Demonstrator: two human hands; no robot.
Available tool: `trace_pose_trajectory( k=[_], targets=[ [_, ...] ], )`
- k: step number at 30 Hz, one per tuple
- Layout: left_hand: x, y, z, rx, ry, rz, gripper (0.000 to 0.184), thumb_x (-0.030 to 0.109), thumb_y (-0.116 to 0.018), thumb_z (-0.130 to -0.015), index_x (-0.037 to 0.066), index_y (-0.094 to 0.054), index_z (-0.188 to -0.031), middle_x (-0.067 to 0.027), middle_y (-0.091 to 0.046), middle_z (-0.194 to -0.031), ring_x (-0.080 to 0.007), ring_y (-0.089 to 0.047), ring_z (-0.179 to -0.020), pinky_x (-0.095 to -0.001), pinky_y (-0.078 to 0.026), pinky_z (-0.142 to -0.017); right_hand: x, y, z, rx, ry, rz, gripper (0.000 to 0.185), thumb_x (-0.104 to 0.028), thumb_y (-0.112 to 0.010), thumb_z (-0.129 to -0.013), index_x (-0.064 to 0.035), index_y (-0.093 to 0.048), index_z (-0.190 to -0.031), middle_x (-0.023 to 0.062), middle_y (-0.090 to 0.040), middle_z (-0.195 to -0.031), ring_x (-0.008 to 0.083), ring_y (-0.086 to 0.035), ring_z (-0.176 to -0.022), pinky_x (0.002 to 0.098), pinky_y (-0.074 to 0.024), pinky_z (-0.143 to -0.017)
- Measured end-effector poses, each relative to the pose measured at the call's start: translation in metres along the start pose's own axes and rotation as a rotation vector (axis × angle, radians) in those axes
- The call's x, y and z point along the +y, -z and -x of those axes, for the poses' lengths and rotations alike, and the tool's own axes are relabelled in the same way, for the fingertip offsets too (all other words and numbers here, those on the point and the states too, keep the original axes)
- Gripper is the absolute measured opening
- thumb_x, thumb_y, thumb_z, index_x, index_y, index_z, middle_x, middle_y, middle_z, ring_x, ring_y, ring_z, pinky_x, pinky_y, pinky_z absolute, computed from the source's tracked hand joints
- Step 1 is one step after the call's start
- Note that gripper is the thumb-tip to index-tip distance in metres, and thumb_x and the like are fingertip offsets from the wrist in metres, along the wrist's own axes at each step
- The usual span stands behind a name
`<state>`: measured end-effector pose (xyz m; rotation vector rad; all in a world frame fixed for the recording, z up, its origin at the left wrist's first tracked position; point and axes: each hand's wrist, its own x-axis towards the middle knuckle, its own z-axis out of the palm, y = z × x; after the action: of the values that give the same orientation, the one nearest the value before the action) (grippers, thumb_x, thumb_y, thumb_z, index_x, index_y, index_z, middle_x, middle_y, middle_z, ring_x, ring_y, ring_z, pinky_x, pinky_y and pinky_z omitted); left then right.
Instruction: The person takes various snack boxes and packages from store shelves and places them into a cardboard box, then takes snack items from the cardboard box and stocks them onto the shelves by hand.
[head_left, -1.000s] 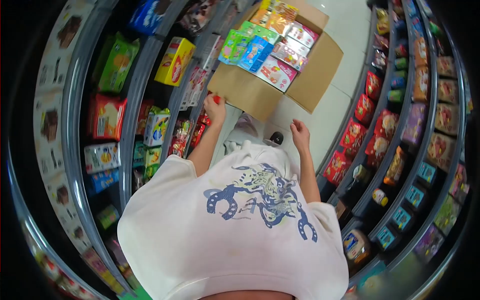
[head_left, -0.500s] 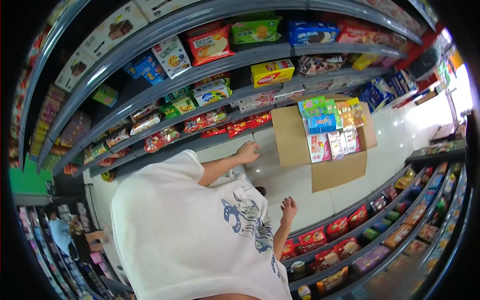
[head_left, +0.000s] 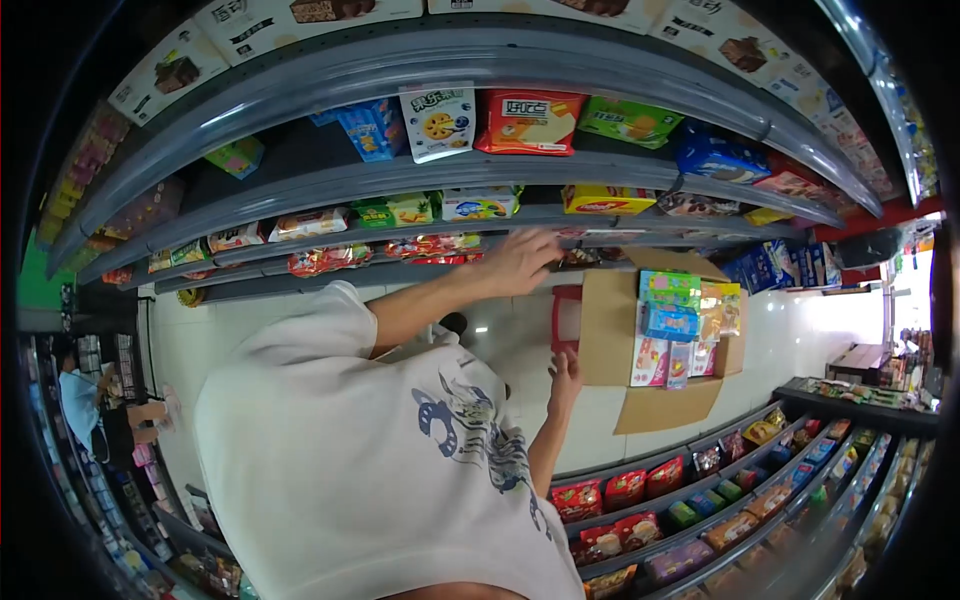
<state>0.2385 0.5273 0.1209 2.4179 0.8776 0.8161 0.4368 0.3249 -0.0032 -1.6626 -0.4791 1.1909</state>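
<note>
My left hand [head_left: 525,262] is raised before the lower shelves, its slightly blurred fingers loosely bent and apart, with nothing seen in it. Behind and above it is a yellow biscuit box [head_left: 608,200]. My right hand [head_left: 565,372] hangs by the left side of an open cardboard box [head_left: 606,330], fingers apart and holding nothing. Inside the cardboard box lie green packs [head_left: 670,288], a blue pack [head_left: 671,322], yellow-brown packs [head_left: 722,308] and white-and-pink boxes [head_left: 650,362]. The box's flaps are folded outward.
A red object [head_left: 566,318] shows beside the cardboard box. Snack shelves [head_left: 560,160] curve across the top, with a lower rack [head_left: 690,480] on the right. Blue packs [head_left: 760,268] stand farther along. Another person [head_left: 82,400] is at the far left.
The view has turned, bringing the upper shelves square in front and the cardboard box lower. My left hand has risen toward the shelves. My right hand has come up nearer the cardboard box.
</note>
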Motion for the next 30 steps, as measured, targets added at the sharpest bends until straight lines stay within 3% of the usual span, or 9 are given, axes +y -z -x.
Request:
trace_pose_trajectory(
  k=[6,12,13,17,19,23,25,28,30],
  targets=[
    [-0.013,0.099,-0.069,0.309,-0.150,-0.177,0.030,0.012,-0.065,-0.076,0.005,-0.062,-0.105,-0.0112,-0.056,-0.116,-0.0302,-0.052,-0.111,-0.0436,-0.043,-0.093,-0.084,-0.096,-0.002,-0.172,0.089,-0.095,0.038,-0.013,-0.057,-0.094,0.0032,-0.051,-0.127,0.0100,-0.061,-0.116,0.0159,-0.059,-0.101,0.0293,-0.0464,-0.090],
    [-0.027,0.119,-0.102,0.304,0.051,-0.234,0.028,0.015,-0.063,-0.081,0.010,-0.063,-0.109,-0.0101,-0.062,-0.110,-0.0300,-0.061,-0.094,-0.0415,-0.049,-0.081,-0.145,-0.116,-0.024,-0.300,0.251,-0.066,0.034,-0.009,-0.057,-0.094,0.0030,-0.052,-0.125,0.0095,-0.062,-0.115,0.0166,-0.058,-0.103,0.0290,-0.0446,-0.094],
    [-0.021,0.122,-0.108,0.258,0.173,-0.194,0.029,0.019,-0.062,-0.082,0.010,-0.064,-0.109,-0.0121,-0.064,-0.100,-0.0322,-0.062,-0.084,-0.0416,-0.050,-0.076,-0.154,-0.114,-0.032,-0.302,0.271,-0.062,0.033,-0.009,-0.057,-0.094,0.0028,-0.052,-0.124,0.0094,-0.062,-0.115,0.0166,-0.058,-0.104,0.0285,-0.0443,-0.094],
    [-0.033,0.126,-0.123,0.447,0.042,-0.556,0.035,0.023,-0.062,-0.080,0.010,-0.062,-0.113,-0.0179,-0.064,-0.092,-0.0373,-0.062,-0.084,-0.0459,-0.049,-0.076,-0.213,-0.112,-0.062,-0.244,0.497,0.003,0.032,-0.009,-0.059,-0.092,0.0010,-0.054,-0.122,0.0098,-0.061,-0.118,0.0158,-0.057,-0.105,0.0285,-0.0450,-0.092],
    [-0.036,0.122,-0.123,0.341,0.193,-0.612,0.039,0.023,-0.063,-0.080,0.007,-0.060,-0.115,-0.0199,-0.064,-0.093,-0.0390,-0.061,-0.085,-0.0480,-0.048,-0.078,-0.248,-0.112,-0.082,-0.223,0.617,0.073,0.032,-0.008,-0.061,-0.090,-0.0002,-0.056,-0.121,0.0101,-0.060,-0.120,0.0156,-0.057,-0.105,0.0288,-0.0459,-0.090],
    [-0.044,0.116,-0.132,0.416,0.135,-0.753,0.046,0.025,-0.064,-0.078,0.002,-0.057,-0.117,-0.0222,-0.064,-0.095,-0.0412,-0.061,-0.088,-0.0505,-0.045,-0.085,-0.316,-0.129,-0.125,-0.177,0.986,0.238,0.032,-0.008,-0.065,-0.084,-0.0019,-0.059,-0.115,0.0136,-0.060,-0.116,0.0257,-0.057,-0.103,0.0335,-0.0477,-0.086],
    [-0.036,0.117,-0.137,0.307,0.246,-0.772,0.049,0.026,-0.064,-0.077,0.001,-0.055,-0.119,-0.0237,-0.063,-0.099,-0.0420,-0.060,-0.091,-0.0513,-0.043,-0.088,-0.346,-0.134,-0.147,-0.109,1.219,0.411,0.034,-0.011,-0.067,-0.082,-0.0020,-0.059,-0.113,0.0162,-0.059,-0.114,0.0323,-0.057,-0.103,0.0362,-0.0483,-0.085],
    [-0.024,0.110,-0.132,0.228,0.355,-0.840,0.057,0.023,-0.068,-0.073,0.003,-0.052,-0.124,-0.0231,-0.059,-0.113,-0.0397,-0.054,-0.106,-0.0509,-0.038,-0.097,-0.380,-0.150,-0.176,0.015,1.327,0.595,0.036,-0.019,-0.067,-0.081,-0.0029,-0.060,-0.113,0.0189,-0.057,-0.116,0.0384,-0.053,-0.107,0.0439,-0.0443,-0.092],
    [-0.013,0.108,-0.133,0.246,0.342,-0.856,0.060,0.020,-0.071,-0.071,0.005,-0.051,-0.126,-0.0211,-0.056,-0.119,-0.0378,-0.051,-0.113,-0.0508,-0.034,-0.101,-0.380,-0.160,-0.194,0.094,1.431,0.795,0.043,-0.026,-0.067,-0.080,-0.0054,-0.059,-0.117,0.0178,-0.056,-0.122,0.0363,-0.050,-0.114,0.0474,-0.0389,-0.099]
  ],
)
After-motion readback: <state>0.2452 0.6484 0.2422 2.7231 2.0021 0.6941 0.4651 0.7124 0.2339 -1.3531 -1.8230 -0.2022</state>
